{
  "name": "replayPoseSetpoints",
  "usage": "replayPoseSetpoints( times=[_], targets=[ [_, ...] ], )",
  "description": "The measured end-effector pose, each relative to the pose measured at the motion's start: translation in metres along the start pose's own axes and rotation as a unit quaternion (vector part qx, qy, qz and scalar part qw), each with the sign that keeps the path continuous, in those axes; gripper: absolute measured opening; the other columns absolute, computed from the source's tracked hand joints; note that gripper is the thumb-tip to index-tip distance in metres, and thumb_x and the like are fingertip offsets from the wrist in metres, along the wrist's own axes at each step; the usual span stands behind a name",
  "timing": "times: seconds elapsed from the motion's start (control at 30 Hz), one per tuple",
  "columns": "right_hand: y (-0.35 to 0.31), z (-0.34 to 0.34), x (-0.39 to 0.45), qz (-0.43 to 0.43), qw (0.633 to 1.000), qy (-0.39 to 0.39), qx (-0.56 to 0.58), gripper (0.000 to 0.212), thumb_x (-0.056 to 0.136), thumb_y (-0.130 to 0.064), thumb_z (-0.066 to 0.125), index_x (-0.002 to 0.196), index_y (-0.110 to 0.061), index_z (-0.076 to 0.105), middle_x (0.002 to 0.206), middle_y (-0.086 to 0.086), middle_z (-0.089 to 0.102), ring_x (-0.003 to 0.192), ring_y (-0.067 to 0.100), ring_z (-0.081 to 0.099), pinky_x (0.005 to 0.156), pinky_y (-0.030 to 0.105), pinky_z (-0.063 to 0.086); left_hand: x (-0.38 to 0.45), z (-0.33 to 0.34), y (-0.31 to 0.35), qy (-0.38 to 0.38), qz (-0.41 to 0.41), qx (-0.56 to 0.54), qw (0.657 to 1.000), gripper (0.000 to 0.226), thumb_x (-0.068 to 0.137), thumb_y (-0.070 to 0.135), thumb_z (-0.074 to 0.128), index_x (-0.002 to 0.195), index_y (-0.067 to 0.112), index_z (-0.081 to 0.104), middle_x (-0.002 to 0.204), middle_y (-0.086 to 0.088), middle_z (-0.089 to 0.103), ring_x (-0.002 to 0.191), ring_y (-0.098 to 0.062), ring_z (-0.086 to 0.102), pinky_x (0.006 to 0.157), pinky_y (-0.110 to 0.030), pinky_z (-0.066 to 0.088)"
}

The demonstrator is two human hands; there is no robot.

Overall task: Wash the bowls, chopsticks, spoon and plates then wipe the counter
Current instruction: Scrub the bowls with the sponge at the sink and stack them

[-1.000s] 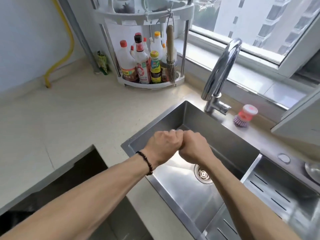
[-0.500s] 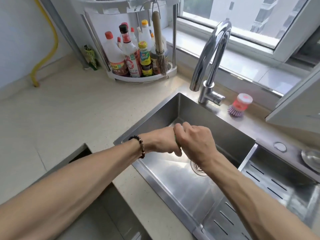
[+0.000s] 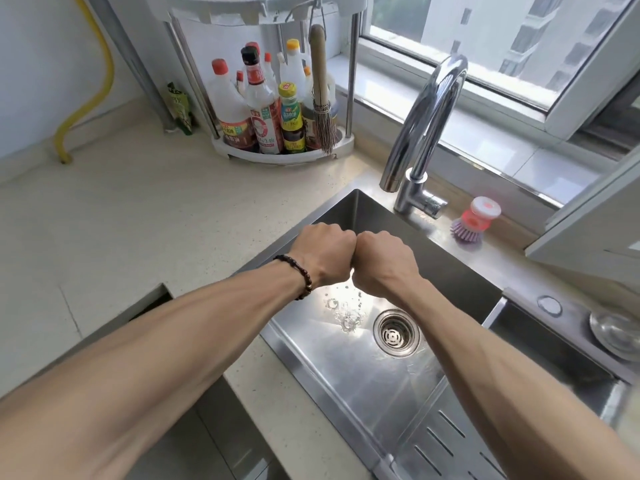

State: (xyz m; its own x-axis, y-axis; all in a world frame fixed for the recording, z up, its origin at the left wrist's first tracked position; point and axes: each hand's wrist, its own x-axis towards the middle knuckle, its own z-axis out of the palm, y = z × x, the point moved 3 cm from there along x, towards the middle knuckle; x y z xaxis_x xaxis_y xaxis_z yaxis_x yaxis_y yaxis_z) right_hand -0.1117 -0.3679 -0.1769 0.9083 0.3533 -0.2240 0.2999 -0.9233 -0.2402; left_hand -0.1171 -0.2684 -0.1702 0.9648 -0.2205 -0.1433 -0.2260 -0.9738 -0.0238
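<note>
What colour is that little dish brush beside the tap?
The round dish brush has purple bristles and a red-pink top, seen in the head view.

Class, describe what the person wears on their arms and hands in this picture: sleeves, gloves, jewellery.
Both forearms are bare, with no sleeves showing and no gloves. The left hand has a bracelet of dark brown round beads around its wrist. The right hand and its wrist carry nothing visible.
</note>
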Motion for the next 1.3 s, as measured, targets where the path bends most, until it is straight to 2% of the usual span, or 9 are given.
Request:
replayPoseSetpoints(
  times=[0.3,0.47,0.57,0.73,0.9,1.0,1.13,1.2,1.3],
  targets=[
    [0.006,0.001,0.006,0.021,0.997,-0.034,0.073,0.018,0.075,-0.003,0.054,0.067,-0.017,0.045,0.071,0.005,0.054,0.062,0.025,0.052,0.056,0.031,0.041,0.004,-0.004,-0.002,0.011,0.041,0.056,0.998,0.008,0.092,0.017,0.051,0.092,0.018,0.043,0.091,-0.007,0.067,0.069,-0.025,0.045,0.062,-0.033,0.034],
    [0.005,-0.008,0.006,-0.007,0.997,-0.027,0.078,0.009,0.072,-0.003,0.053,0.074,-0.012,0.054,0.073,0.008,0.058,0.068,0.031,0.060,0.056,0.032,0.043,0.002,-0.004,-0.007,0.088,0.064,0.046,0.993,0.014,0.086,0.012,0.055,0.086,0.016,0.042,0.068,-0.003,0.055,0.056,-0.026,0.041,0.050,-0.027,0.021],
    [0.005,-0.012,0.000,-0.029,0.996,-0.017,0.081,0.014,0.073,-0.003,0.053,0.084,-0.010,0.058,0.075,0.009,0.059,0.070,0.033,0.060,0.058,0.035,0.047,-0.007,0.000,-0.009,0.191,0.089,0.008,0.977,0.031,0.054,0.002,0.075,0.066,0.012,0.048,0.041,-0.002,0.046,0.037,-0.022,0.020,0.049,-0.014,0.011],
    [0.012,0.010,-0.017,-0.004,0.982,0.171,0.086,0.020,0.076,-0.007,0.057,0.091,-0.014,0.046,0.068,0.006,0.053,0.061,0.038,0.048,0.054,0.036,0.037,-0.011,0.011,-0.004,0.260,0.056,-0.120,0.956,0.028,0.062,0.005,0.075,0.070,0.015,0.050,0.049,0.000,0.050,0.037,-0.023,0.040,0.046,-0.017,0.019],
    [0.023,0.057,-0.018,0.000,0.997,-0.074,0.005,0.035,0.079,-0.021,0.064,0.111,-0.020,0.049,0.102,0.008,0.068,0.094,0.037,0.064,0.066,0.035,0.043,-0.021,0.053,0.012,-0.126,-0.044,-0.135,0.982,0.034,0.082,0.023,0.073,0.111,0.019,0.054,0.101,-0.005,0.064,0.094,-0.029,0.064,0.070,-0.033,0.044],
    [0.034,0.058,-0.021,-0.008,0.986,-0.068,0.151,0.045,0.073,-0.022,0.071,0.113,-0.024,0.051,0.098,0.002,0.067,0.089,0.028,0.062,0.073,0.039,0.052,-0.027,0.064,0.000,-0.120,-0.125,-0.343,0.923,0.054,0.075,0.008,0.082,0.111,0.017,0.043,0.106,-0.003,0.059,0.092,-0.024,0.064,0.066,-0.033,0.054],
    [0.049,0.046,-0.024,-0.007,0.949,0.011,0.316,0.046,0.082,-0.016,0.070,0.125,-0.032,0.067,0.096,-0.004,0.072,0.080,0.011,0.064,0.081,0.030,0.053,-0.036,0.054,-0.014,-0.126,-0.176,-0.602,0.768,0.037,0.079,0.000,0.082,0.105,0.007,0.055,0.103,-0.008,0.063,0.081,-0.016,0.069,0.067,-0.027,0.061],
    [0.047,0.042,-0.025,-0.030,0.938,0.028,0.344,0.036,0.087,-0.018,0.072,0.116,-0.038,0.072,0.079,-0.011,0.071,0.065,0.006,0.059,0.070,0.024,0.051,-0.040,0.049,-0.018,-0.113,-0.172,-0.622,0.756,0.027,0.087,0.012,0.078,0.108,0.007,0.062,0.104,-0.010,0.068,0.087,-0.020,0.071,0.075,-0.033,0.062],
    [0.036,0.038,-0.025,-0.024,0.942,0.061,0.330,0.026,0.082,-0.031,0.081,0.106,-0.039,0.074,0.080,-0.013,0.070,0.065,0.007,0.059,0.068,0.028,0.049,-0.046,0.044,-0.029,-0.069,-0.178,-0.573,0.797,0.023,0.094,0.024,0.070,0.114,0.013,0.068,0.108,0.000,0.069,0.101,-0.013,0.065,0.086,-0.025,0.057]
  ],
)
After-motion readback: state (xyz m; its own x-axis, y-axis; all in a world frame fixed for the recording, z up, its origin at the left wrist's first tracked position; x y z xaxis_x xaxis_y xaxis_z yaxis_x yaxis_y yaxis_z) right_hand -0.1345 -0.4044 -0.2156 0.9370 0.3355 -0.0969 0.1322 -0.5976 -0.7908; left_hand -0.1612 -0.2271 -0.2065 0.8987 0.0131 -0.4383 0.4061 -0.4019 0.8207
